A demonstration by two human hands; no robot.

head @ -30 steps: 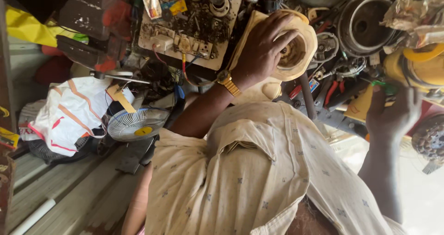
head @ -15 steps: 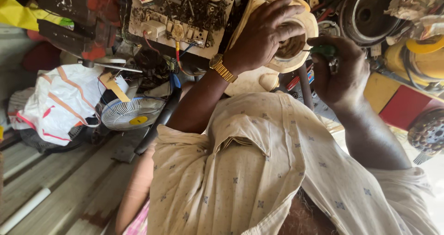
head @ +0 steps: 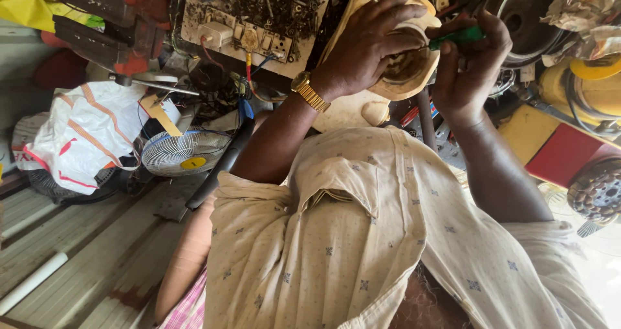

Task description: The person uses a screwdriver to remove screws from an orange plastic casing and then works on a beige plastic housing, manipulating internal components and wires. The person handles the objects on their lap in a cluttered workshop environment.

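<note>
My left hand (head: 369, 44), with a gold watch (head: 307, 91) on the wrist, grips a cream round plastic housing (head: 404, 76) from above and holds it up over the cluttered bench. My right hand (head: 469, 70) is closed on a green-handled screwdriver (head: 456, 38). Its tip points into the housing's hollow middle. The two hands are close together, almost touching. My pale patterned shirt fills the lower part of the view and hides whatever lies under it.
A dirty switchboard with sockets (head: 252, 34) lies behind the hands. A small white fan (head: 184, 153) and a white bag with orange stripes (head: 84, 135) sit at left. A round metal part (head: 524, 12), a yellow appliance (head: 582, 89) and a red box (head: 563, 154) crowd the right.
My right hand came in from the far right holding the green screwdriver and set it against the housing. My left hand kept its grip on the housing.
</note>
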